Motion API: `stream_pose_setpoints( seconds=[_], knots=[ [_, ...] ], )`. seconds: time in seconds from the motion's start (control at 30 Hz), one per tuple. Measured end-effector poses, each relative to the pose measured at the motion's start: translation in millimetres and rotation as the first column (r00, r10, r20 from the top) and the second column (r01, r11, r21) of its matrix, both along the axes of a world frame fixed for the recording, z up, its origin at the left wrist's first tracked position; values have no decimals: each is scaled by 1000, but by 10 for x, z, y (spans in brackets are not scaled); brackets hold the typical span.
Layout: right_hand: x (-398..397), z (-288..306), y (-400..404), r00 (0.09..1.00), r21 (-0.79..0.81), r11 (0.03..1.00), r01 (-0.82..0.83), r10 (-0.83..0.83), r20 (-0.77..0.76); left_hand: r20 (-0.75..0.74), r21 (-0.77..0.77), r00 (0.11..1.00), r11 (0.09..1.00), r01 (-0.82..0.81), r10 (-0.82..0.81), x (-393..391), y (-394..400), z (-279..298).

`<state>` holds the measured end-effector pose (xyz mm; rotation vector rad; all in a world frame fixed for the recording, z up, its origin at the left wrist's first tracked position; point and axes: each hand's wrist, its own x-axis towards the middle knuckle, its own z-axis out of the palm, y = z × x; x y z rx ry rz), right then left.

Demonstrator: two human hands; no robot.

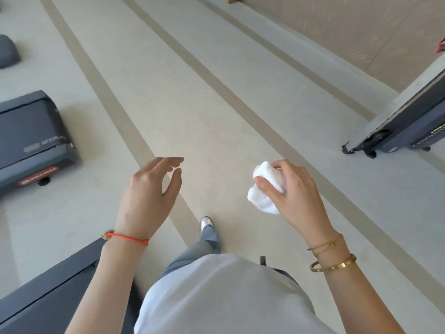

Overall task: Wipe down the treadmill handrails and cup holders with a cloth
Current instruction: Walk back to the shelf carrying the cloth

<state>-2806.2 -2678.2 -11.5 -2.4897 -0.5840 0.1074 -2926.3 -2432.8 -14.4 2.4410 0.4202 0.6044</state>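
Note:
My right hand (296, 191) is closed around a crumpled white cloth (263, 189), held in the air above the floor right of centre. My left hand (149, 191) hovers at the same height left of centre, fingers apart and slightly curled, holding nothing. A dark grey treadmill end (33, 138) stands at the left edge. Another treadmill's rear end (407, 126) reaches in from the right edge. No handrail or cup holder is in view.
I stand on a pale floor with tan stripes (216, 92) running away from me. My foot (207, 222) is stepped forward between the hands. A dark treadmill deck (48, 292) lies at the lower left, and a grey machine base (7, 51) sits far left.

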Motion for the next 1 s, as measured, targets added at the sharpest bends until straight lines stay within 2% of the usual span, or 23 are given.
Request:
stream_pose_setpoints(
  seconds=[0.17, 0.33, 0.6, 0.77, 1.0],
  knots=[
    [1110, 133, 917, 999, 62, 997, -41, 40, 17, -14, 33, 999, 999, -42, 43, 948, 814, 182],
    [2032, 194, 1630, 996, 44, 995, -91, 91, 8, -61, 25, 995, 997, -76, 77, 1798, 1415, 285],
    [3595, -66, 2541, 994, 31, 993, -113, 113, -5, -109, -6, 989, 995, -102, 101, 3284, 2286, 59],
    [4816, -107, 3085, 997, 43, 996, -78, 79, 0, -88, -1, 992, 995, -96, 95, 4554, 2861, 53],
    [6517, 145, 4055, 989, 31, 990, -139, 137, 50, -66, -16, 986, 987, -157, 156, 6033, 3713, 199]
  ],
)
